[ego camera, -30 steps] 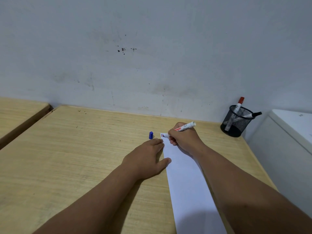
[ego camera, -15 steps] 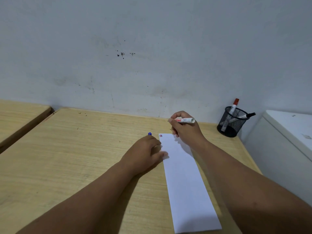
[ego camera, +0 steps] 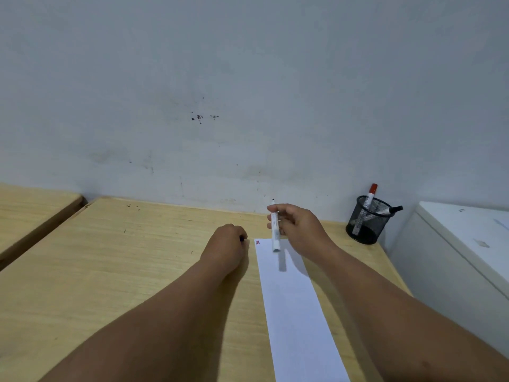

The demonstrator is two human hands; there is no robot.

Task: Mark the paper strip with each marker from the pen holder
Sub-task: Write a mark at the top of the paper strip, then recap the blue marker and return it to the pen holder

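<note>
Where marked, paper strip (ego camera: 296, 307) lies white.

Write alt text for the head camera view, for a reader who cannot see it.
A person's right hand holds an uncapped marker upright above the far end of a white paper strip on a wooden desk, while the left hand is closed beside the strip. A black mesh pen holder with two markers stands at the desk's far right corner.

Count on the desk: three markers, one strip, one holder.
Two markers (ego camera: 369, 201) are seen in the single mesh pen holder (ego camera: 367, 220); one uncapped marker (ego camera: 275, 230) is held above the one paper strip (ego camera: 294, 304).
</note>
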